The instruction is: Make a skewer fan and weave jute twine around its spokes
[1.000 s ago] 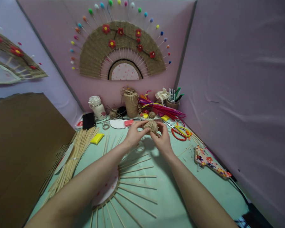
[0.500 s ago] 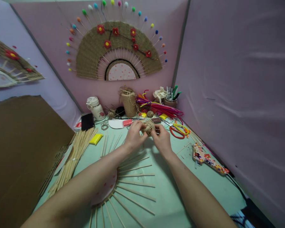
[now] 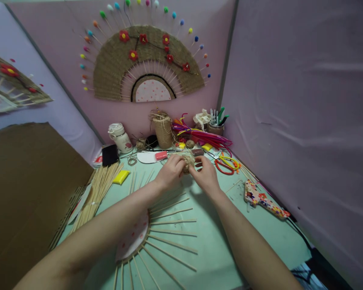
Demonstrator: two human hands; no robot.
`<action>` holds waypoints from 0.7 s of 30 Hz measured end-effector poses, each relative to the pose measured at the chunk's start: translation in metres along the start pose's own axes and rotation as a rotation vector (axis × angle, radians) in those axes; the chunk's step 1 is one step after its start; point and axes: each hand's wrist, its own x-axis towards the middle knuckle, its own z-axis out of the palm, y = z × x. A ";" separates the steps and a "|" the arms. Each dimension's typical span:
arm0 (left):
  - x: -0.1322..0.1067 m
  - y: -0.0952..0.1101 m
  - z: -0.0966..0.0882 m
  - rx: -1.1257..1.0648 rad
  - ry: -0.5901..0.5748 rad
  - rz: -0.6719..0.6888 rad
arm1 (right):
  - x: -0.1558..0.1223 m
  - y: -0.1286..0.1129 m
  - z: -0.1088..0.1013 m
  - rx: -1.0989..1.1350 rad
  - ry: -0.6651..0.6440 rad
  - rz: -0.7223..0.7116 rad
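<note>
A small ball of twine (image 3: 188,164) is held between both hands above the far half of the table. My left hand (image 3: 171,172) grips its left side, with curled fingers covering part of it. On the other side, the thumb and fingers of my right hand (image 3: 204,173) close on the twine. Under my left forearm lies a half-round piece (image 3: 136,237) of dotted pale fabric with thin sticks (image 3: 172,233) fanning out from its curved edge. My forearm hides part of it.
Scissors (image 3: 225,165) and a flowered glue gun (image 3: 264,199) lie to the right. A bundle of sticks (image 3: 98,193) and a cardboard sheet (image 3: 33,185) are left. Behind stand a white bottle (image 3: 120,137), a twine spool (image 3: 163,131) and pipe cleaners (image 3: 205,135). A finished fan (image 3: 151,46) hangs on the wall.
The twine ball has turned between my hands, and my left fingers now cover more of it. The whole view has shifted slightly.
</note>
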 end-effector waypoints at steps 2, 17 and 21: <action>0.001 0.000 0.000 0.024 -0.026 0.047 | -0.001 0.000 0.000 0.029 -0.052 0.020; -0.003 -0.001 -0.009 -0.020 0.053 0.168 | 0.003 0.011 0.015 0.550 -0.188 0.441; -0.005 -0.002 -0.009 -0.139 0.107 0.069 | 0.004 0.009 0.016 0.662 -0.173 0.526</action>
